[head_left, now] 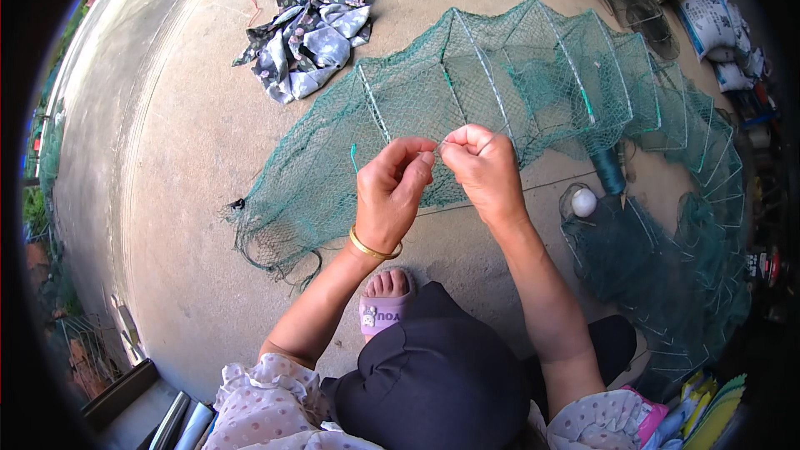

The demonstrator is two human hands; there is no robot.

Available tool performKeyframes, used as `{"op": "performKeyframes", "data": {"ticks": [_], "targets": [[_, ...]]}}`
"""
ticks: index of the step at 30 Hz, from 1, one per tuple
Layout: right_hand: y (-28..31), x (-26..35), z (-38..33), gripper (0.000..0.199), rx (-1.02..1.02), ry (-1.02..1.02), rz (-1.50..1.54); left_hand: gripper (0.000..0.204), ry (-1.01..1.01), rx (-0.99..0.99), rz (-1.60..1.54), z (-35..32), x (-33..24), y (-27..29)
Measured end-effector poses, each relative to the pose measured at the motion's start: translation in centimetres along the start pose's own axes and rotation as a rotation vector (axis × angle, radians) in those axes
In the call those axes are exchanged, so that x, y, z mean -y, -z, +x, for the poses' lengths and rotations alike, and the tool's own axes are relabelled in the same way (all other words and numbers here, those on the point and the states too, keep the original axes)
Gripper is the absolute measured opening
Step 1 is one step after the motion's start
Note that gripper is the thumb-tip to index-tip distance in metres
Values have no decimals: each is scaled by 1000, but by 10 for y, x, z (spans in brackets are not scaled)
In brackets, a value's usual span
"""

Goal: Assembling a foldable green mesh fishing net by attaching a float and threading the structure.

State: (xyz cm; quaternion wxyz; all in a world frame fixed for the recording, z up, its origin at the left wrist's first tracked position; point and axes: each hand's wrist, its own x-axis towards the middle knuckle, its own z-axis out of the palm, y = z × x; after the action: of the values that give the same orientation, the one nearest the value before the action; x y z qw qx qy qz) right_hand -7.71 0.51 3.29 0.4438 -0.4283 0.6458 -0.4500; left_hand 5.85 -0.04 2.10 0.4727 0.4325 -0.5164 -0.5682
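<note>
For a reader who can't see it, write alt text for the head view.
A bare-handed person's left grip and right grip pinch close together before a long, ribbed green net on a pale floor; anything held is too fine to make out. A crumpled patterned cloth lies upper left.

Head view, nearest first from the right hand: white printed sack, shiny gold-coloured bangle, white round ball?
From the right hand:
1. Gold-coloured bangle, left and lower
2. White round ball, right
3. White printed sack, far upper right
</note>
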Motion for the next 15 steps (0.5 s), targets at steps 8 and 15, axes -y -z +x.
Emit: {"op": "performKeyframes", "data": {"ticks": [8, 15], "targets": [[3, 6, -1, 6, 111, -103, 189, 14, 142, 99, -30, 8, -4, 5], [4, 9, 0, 10, 138, -96, 223, 12, 98, 84, 118, 8, -2, 8]]}}
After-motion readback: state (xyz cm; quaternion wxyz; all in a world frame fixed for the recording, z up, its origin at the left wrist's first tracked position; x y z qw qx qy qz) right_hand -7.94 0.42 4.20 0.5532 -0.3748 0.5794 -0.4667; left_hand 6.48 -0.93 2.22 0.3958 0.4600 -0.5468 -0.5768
